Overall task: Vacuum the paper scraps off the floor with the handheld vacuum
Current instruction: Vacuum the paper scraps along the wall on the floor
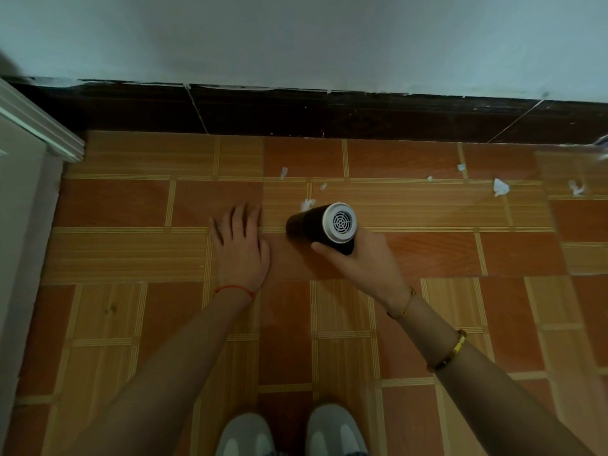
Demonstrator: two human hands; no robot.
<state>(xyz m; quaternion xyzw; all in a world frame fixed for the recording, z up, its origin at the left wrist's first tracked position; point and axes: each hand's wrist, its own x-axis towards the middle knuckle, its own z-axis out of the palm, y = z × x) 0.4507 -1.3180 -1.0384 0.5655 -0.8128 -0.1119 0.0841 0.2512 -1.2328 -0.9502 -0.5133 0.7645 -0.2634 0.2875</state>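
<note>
One head-worn wide-angle view looks steeply down and forward over the patterned floor [138,205] toward the dark skirting [296,113] and pale wall [329,37] — edges bow from the lens. It sits close above both outstretched forearms, and the wearer's own shoes [243,436] show at the bottom edge.
</note>
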